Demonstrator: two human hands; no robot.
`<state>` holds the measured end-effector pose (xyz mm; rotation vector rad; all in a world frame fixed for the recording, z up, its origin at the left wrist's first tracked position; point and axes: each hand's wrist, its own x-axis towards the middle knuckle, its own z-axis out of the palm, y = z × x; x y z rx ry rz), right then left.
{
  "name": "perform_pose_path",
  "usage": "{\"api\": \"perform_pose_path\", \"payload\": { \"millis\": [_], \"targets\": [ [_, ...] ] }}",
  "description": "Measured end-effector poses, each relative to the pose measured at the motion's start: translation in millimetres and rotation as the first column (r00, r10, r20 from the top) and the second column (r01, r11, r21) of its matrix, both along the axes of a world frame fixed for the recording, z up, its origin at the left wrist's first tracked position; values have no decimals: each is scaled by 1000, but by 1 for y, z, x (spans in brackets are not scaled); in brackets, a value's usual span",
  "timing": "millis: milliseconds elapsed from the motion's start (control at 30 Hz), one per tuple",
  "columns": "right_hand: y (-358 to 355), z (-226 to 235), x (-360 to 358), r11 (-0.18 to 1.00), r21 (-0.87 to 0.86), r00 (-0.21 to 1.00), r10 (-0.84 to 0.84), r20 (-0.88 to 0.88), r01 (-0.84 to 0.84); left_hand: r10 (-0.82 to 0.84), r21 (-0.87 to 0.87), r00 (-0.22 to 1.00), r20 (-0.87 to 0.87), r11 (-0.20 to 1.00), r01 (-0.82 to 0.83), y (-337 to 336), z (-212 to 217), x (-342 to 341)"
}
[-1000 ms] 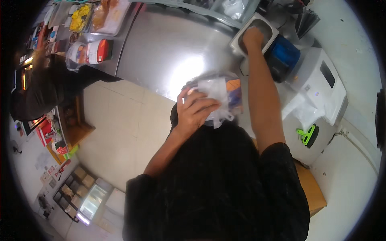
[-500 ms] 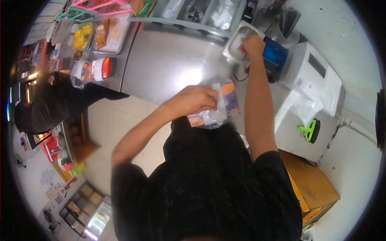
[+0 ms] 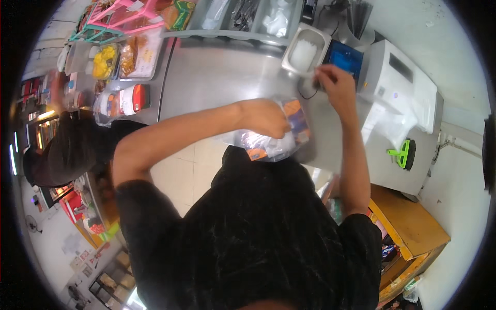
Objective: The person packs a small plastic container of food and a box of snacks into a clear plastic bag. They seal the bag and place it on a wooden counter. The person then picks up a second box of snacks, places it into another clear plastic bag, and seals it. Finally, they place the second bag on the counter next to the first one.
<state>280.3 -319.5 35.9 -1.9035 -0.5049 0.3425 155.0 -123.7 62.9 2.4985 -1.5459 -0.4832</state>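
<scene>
A clear plastic bag [image 3: 268,147] with an orange-and-purple printed package inside sits at the near edge of the steel counter, against the front of my body. My left hand [image 3: 264,119] is closed in a fist at the bag's upper part, its fingertips hidden. To the right, my right hand [image 3: 338,88] hangs just off the near corner of a small metal tub [image 3: 287,64]. Its thumb and fingers are bent together in a pinch; anything between them is too small to make out. White material [image 3: 303,54] lies in the tub.
A grey compartment tray [image 3: 232,35] with bagged utensils stands at the back. Filled food containers [image 3: 105,62] and a red-and-white package [image 3: 133,99] are on the left. At right are a white machine [image 3: 398,85] and a green-handled brush [image 3: 403,155]. A person in dark clothes [image 3: 57,144] stands at left.
My right hand has come out of the metal tub, toward me and slightly right. My left hand has turned over into a fist at the bag, the elbow swinging outward.
</scene>
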Motion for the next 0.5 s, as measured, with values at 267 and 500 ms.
{"api": "perform_pose_path", "payload": {
  "millis": [267, 500],
  "targets": [
    [-29, 4, -91, 991, -87, 994, 96, -52, -100, 161, -453, 982, 96, 886, -101, 15, -4, -3],
    [-13, -19, -128, 982, -48, 826, 181, 534, -184, 312, -486, 950, 18, 833, -264, 26, -25, -38]
  ]
}}
